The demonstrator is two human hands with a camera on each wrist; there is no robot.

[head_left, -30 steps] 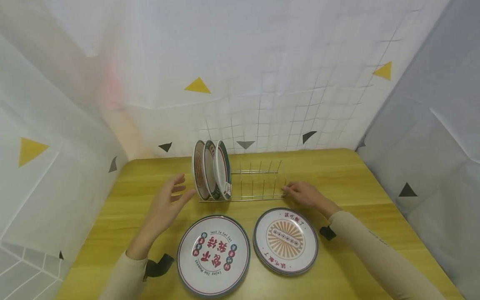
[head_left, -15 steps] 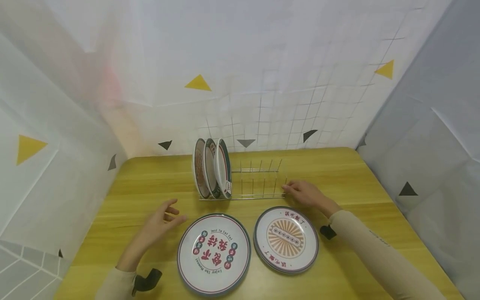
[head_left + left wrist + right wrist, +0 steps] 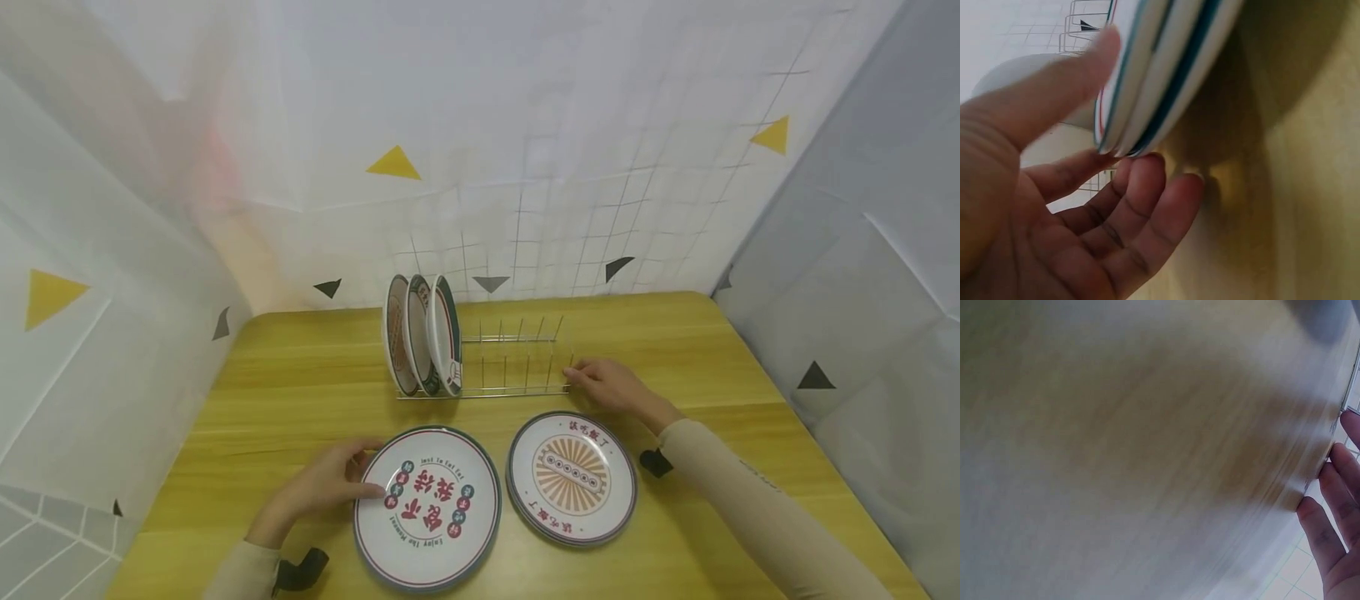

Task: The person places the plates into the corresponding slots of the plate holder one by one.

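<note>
Wire rack (image 3: 510,392), one, centre of the frame, set on a yellow wood-grain table (image 3: 300,350); its left slots hold three upright plates (image 3: 447,337), the slots to their right bare. Lettered stack (image 3: 429,510), lower centre, lying flat, face up; three rims can be counted in the left wrist view. Sunburst stack (image 3: 573,481), just right of it, also flat, count uncertain. Left hand (image 3: 322,483), lower left: shifted over the last second from beside the rack down to the lettered stack, thumb over the near-left rim, fingers curved at the outer edge; whether this grip has tightened I cannot tell. Right hand (image 3: 613,387), right of centre: unmoved, its grip pinching the rack's near right corner, apparently as a steadying hold. Significance, as I judge it: attention has passed from racked plates to the lettered stack, which lies flat, nothing lifted yet.
</note>
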